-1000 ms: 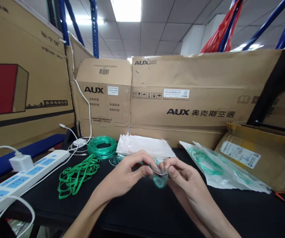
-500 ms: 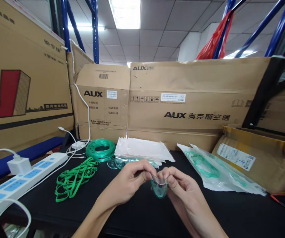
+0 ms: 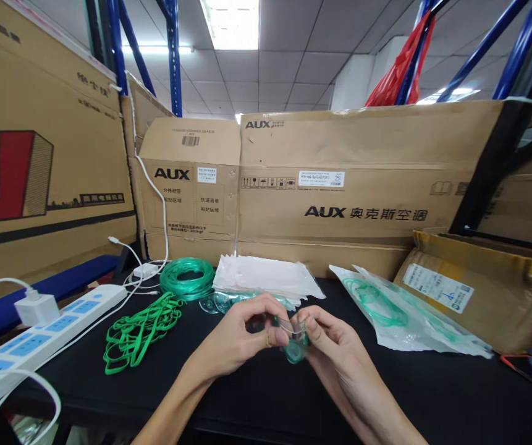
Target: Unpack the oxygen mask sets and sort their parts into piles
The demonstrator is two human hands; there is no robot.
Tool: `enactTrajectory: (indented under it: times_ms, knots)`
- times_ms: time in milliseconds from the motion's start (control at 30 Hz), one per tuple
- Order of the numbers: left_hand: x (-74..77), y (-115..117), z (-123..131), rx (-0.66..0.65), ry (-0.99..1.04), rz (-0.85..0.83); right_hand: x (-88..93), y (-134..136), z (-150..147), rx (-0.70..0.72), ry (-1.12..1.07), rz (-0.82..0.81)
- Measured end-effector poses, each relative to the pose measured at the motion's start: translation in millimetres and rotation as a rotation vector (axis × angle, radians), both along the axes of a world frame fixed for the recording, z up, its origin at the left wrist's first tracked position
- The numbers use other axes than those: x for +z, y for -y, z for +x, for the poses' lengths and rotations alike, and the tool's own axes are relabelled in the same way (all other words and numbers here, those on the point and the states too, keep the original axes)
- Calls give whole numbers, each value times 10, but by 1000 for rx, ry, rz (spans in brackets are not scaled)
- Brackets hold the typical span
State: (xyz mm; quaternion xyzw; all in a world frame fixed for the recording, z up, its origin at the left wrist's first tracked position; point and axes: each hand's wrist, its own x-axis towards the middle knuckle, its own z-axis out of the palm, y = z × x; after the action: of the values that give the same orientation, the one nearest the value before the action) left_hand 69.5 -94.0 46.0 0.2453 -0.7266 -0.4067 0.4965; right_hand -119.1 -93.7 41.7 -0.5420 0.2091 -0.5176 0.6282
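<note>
A small clear green plastic mask (image 3: 295, 350) hangs between my two hands above the black table (image 3: 256, 402). My left hand (image 3: 247, 330) pinches its left edge between thumb and fingers. On the other side, my right hand (image 3: 333, 340) grips the right edge, thumb toward me. A thin clear rim or strip curves across the top of the mask between the fingertips. Behind my hands lie more clear green plastic pieces (image 3: 223, 301), partly under a stack of white bags (image 3: 266, 276).
Left of my hands are green elastic bands (image 3: 143, 330), a coil of green tubing (image 3: 186, 279) and a white power strip (image 3: 62, 324) with cables. At right lie bagged green tubing (image 3: 379, 303) and a cardboard package (image 3: 474, 290). Large cartons (image 3: 363, 148) stand behind.
The mask has moved slightly up between my hands and its top looks more spread. My left fingers have shifted along its edge. The whole view has moved a little.
</note>
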Motion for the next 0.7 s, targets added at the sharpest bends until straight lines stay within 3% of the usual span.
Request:
enactTrajectory:
  times_ms: [367, 700]
  knots:
    - [79, -89, -51, -14, 4, -57, 90, -37, -105, 36, -235, -178]
    - [59, -24, -49, 34, 79, -133, 52, -12, -59, 87, -117, -56]
